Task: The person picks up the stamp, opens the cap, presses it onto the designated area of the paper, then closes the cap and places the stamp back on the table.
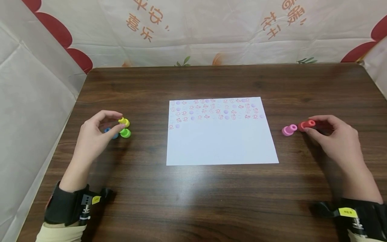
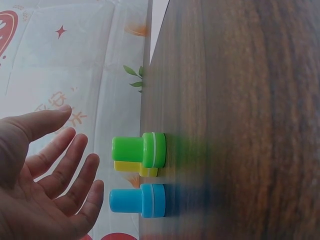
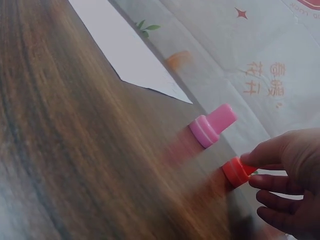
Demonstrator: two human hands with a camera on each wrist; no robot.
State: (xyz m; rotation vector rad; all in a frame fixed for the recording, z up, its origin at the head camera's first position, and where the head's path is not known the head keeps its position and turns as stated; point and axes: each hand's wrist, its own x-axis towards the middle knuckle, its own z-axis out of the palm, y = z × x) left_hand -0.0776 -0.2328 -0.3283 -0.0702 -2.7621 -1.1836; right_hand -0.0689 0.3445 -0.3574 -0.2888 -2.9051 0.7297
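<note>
Above a cluster of small capped toy stamps, my left hand hovers with fingers spread. The cluster has a yellow stamp, a green stamp and a blue stamp, all upright; the left wrist view shows the hand apart from them. On the other side, my right hand pinches the handle of a red stamp between thumb and fingers. The red stamp's base looks to be on the table. A pink stamp stands just left of it.
A white paper sheet lies mid-table, with rows of small red and purple prints along its upper part. The brown wooden table meets a white patterned cloth at the back and sides.
</note>
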